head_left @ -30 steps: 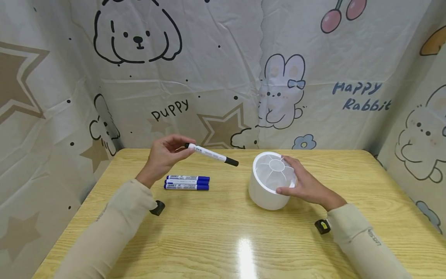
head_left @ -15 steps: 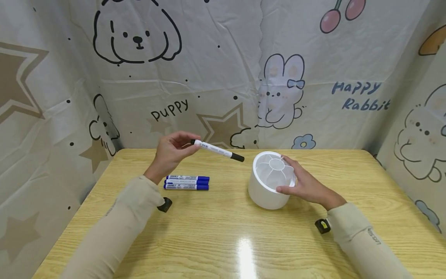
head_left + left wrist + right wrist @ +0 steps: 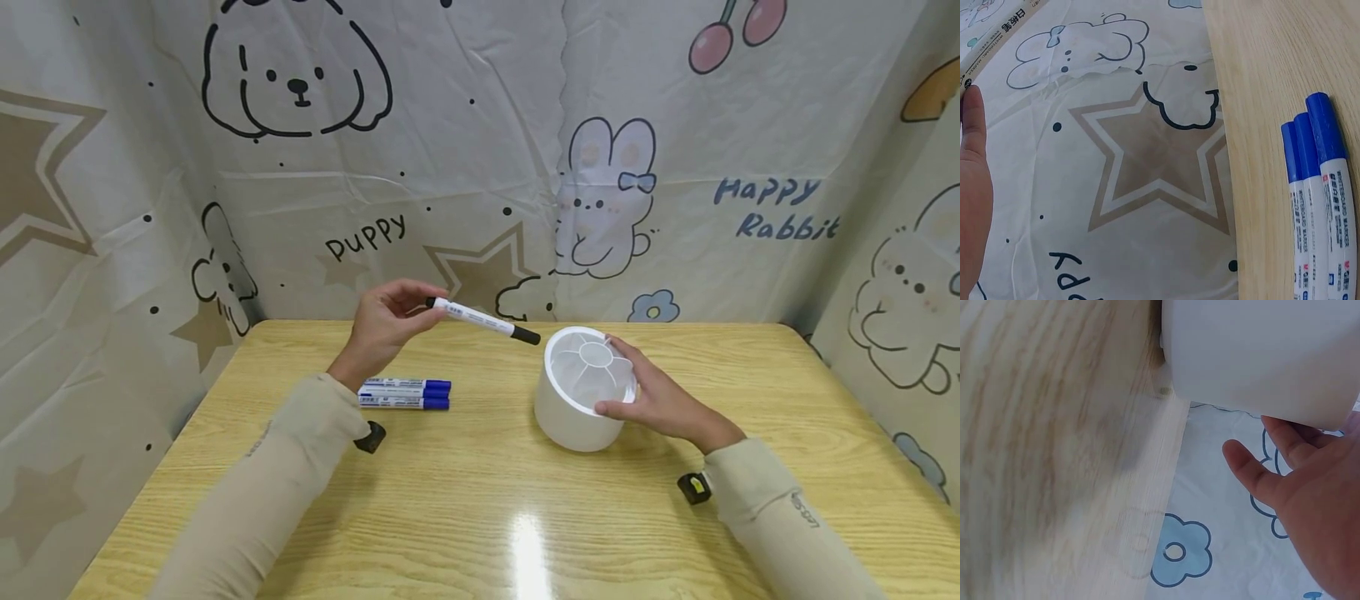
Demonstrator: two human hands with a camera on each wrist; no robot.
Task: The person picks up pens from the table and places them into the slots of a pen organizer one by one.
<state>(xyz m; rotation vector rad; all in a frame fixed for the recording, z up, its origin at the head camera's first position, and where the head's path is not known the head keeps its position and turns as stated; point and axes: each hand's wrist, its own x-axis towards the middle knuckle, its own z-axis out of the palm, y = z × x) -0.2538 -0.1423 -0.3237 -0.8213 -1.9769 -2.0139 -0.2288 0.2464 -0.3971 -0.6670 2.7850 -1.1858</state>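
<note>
Pinched by its black rear end, a white whiteboard marker (image 3: pixel 480 319) with a black cap is held in the air by my left hand (image 3: pixel 384 327). The marker slants down to the right, its cap close to the left rim of a white round pen holder (image 3: pixel 573 421). That holder has a central ring and several compartments around it, and tilts toward me. My right hand (image 3: pixel 663 398) grips its right side, thumb at the front rim. In the right wrist view the holder's smooth wall (image 3: pixel 1260 356) hides part of the fingers.
Left of the holder, 3 blue-capped whiteboard markers (image 3: pixel 408 395) lie side by side on the wooden table (image 3: pixel 450 492), their left ends partly behind my left wrist. A printed curtain (image 3: pixel 465 167) hangs along the table's back edge. Black wrist cameras hang under both cuffs.
My left hand has carried the black-capped marker to the right and slightly up, bringing its cap close to the pen holder. The right hand and the holder have stayed in place.
</note>
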